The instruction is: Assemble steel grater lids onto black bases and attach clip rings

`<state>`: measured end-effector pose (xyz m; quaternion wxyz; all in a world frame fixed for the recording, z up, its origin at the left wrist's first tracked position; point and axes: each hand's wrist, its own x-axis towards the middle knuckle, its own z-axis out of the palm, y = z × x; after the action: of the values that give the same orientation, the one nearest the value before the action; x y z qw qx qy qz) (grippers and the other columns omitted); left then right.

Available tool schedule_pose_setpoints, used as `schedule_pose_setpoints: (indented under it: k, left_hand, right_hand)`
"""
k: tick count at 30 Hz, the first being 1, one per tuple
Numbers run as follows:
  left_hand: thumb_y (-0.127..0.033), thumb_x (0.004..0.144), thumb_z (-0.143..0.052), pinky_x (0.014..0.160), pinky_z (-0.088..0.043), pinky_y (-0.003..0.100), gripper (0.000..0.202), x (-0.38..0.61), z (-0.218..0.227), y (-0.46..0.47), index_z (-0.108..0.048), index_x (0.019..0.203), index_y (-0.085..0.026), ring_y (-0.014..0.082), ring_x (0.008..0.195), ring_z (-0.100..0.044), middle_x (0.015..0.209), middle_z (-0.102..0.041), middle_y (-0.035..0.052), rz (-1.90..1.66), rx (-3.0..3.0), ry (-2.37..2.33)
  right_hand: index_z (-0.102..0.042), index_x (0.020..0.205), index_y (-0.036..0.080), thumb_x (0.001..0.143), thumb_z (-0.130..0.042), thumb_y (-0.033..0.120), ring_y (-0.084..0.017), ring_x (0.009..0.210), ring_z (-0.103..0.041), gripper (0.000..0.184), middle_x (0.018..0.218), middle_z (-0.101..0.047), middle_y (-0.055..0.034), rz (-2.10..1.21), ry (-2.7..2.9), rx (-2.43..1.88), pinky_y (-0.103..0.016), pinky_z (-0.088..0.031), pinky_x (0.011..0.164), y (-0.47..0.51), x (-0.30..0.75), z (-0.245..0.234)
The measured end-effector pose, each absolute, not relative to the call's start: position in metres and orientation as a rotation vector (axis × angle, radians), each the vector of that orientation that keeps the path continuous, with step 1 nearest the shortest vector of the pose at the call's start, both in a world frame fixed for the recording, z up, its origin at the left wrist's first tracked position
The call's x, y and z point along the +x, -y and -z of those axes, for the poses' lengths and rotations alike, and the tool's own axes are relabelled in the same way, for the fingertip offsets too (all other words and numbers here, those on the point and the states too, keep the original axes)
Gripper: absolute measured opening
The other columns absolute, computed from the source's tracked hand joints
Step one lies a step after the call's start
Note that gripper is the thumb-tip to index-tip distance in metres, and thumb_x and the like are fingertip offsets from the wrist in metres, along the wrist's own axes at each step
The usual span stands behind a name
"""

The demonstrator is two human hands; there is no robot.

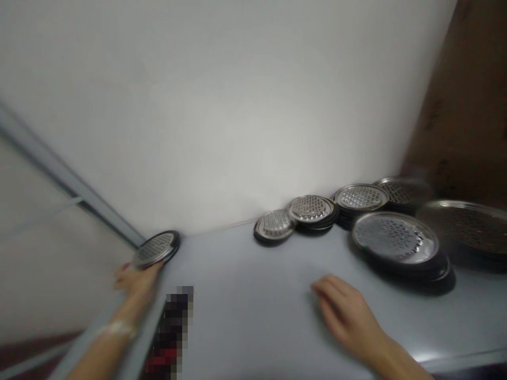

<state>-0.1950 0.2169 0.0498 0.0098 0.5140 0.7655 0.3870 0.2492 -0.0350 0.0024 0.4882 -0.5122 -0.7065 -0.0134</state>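
My left hand (137, 279) reaches to the table's left edge and holds a round perforated metal disc with a black rim (155, 248). My right hand (344, 311) lies low over the grey table (245, 295), fingers loosely curved and pointing left, with nothing in it. It is a short way in front of a large stack of perforated metal discs (396, 237). The picture is smeared by motion.
Several stacks of the same black-rimmed perforated discs line the back right by the white wall: a small one (274, 224), others (311, 208) (361, 197) (404, 188), and a big one (467, 224) at the far right. A brown panel (463, 95) rises at the right.
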Motion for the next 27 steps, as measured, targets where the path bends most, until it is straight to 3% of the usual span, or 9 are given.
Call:
schedule_pose_setpoints:
  k: [2, 4, 6, 8, 10, 12, 16, 21, 27]
  left_hand:
    - [-0.032, 0.074, -0.068, 0.097, -0.035, 0.078, 0.065, -0.18, -0.057, -0.213, -0.029, 0.123, -0.018, 0.0568, 0.132, -0.031, 0.125, -0.041, 0.016, -1.272, 1.6, -2.448]
    - [-0.032, 0.078, -0.065, 0.107, -0.032, 0.071, 0.061, -0.157, -0.064, -0.21, -0.034, 0.129, -0.016, 0.0517, 0.138, -0.028, 0.133, -0.04, 0.0174, -1.294, 1.726, -2.397]
    - [-0.032, 0.081, -0.062, 0.111, -0.037, 0.058, 0.048, -0.126, -0.068, -0.209, -0.047, 0.124, -0.017, 0.0418, 0.136, -0.038, 0.13, -0.049, 0.0128, -1.19, 2.012, -2.165]
    - [-0.031, 0.082, -0.06, 0.104, -0.048, 0.046, 0.032, -0.089, -0.068, -0.207, -0.06, 0.111, -0.018, 0.0314, 0.119, -0.057, 0.117, -0.062, 0.0087, -0.983, 2.278, -1.83]
    - [-0.031, 0.084, -0.06, 0.103, -0.05, 0.038, 0.025, -0.051, -0.063, -0.202, -0.066, 0.107, -0.021, 0.0251, 0.115, -0.062, 0.116, -0.068, 0.0058, -0.787, 2.474, -1.493]
    - [-0.029, 0.082, -0.064, 0.112, -0.044, 0.039, 0.037, -0.017, -0.055, -0.196, -0.065, 0.118, -0.023, 0.0243, 0.126, -0.058, 0.13, -0.066, 0.0064, -0.665, 2.602, -1.255]
    - [-0.029, 0.081, -0.068, 0.117, -0.038, 0.048, 0.057, 0.023, -0.037, -0.188, -0.056, 0.135, -0.013, 0.0317, 0.136, -0.052, 0.144, -0.058, 0.0185, -0.549, 2.703, -1.092]
    - [-0.027, 0.088, -0.06, 0.114, -0.041, 0.052, 0.048, 0.026, -0.034, -0.183, -0.055, 0.133, -0.011, 0.0337, 0.131, -0.056, 0.138, -0.061, 0.0217, -0.507, 2.748, -1.097]
    - [-0.021, 0.09, -0.058, 0.113, -0.042, 0.053, 0.042, 0.014, -0.039, -0.146, -0.056, 0.131, -0.014, 0.0316, 0.128, -0.055, 0.133, -0.063, 0.0157, -0.478, 2.785, -1.082]
  right_hand:
    - [-0.063, 0.103, 0.023, 0.092, -0.046, 0.009, -0.02, 0.073, -0.065, 0.024, 0.085, -0.069, -0.005, 0.016, 1.725, -1.252, -0.031, -0.054, 0.067, 0.034, 0.249, -0.003]
    - [-0.062, 0.103, 0.023, 0.092, -0.046, 0.009, -0.02, 0.073, -0.065, 0.024, 0.085, -0.068, -0.0046, 0.001, 1.733, -1.257, -0.031, -0.053, 0.066, 0.034, 0.249, -0.002]
    - [-0.061, 0.102, 0.024, 0.092, -0.046, 0.009, -0.02, 0.073, -0.064, 0.023, 0.085, -0.067, -0.0041, -0.022, 1.738, -1.261, -0.031, -0.052, 0.066, 0.033, 0.249, -0.001]
    - [-0.061, 0.101, 0.024, 0.093, -0.046, 0.008, -0.02, 0.073, -0.064, 0.023, 0.084, -0.067, -0.0037, -0.041, 1.728, -1.267, -0.031, -0.052, 0.066, 0.032, 0.25, -0.001]
    - [-0.061, 0.101, 0.023, 0.093, -0.046, 0.009, -0.019, 0.073, -0.064, 0.023, 0.084, -0.066, -0.0032, -0.051, 1.707, -1.27, -0.03, -0.052, 0.066, 0.032, 0.251, 0.0]
    - [-0.061, 0.1, 0.023, 0.094, -0.046, 0.009, -0.019, 0.072, -0.064, 0.022, 0.083, -0.066, -0.0029, -0.066, 1.69, -1.267, -0.029, -0.051, 0.065, 0.031, 0.252, -0.001]
    - [-0.062, 0.097, 0.022, 0.094, -0.045, 0.009, -0.018, 0.069, -0.064, 0.022, 0.081, -0.065, -0.0025, -0.101, 1.681, -1.262, -0.028, -0.051, 0.063, 0.03, 0.253, -0.003]
    - [-0.063, 0.096, 0.022, 0.093, -0.045, 0.008, -0.017, 0.069, -0.063, 0.023, 0.08, -0.065, -0.0024, -0.116, 1.665, -1.261, -0.027, -0.049, 0.063, 0.03, 0.252, -0.003]
    - [-0.063, 0.096, 0.022, 0.094, -0.045, 0.009, -0.017, 0.071, -0.063, 0.022, 0.081, -0.064, -0.0019, -0.136, 1.668, -1.29, -0.027, -0.048, 0.066, 0.03, 0.253, -0.001]
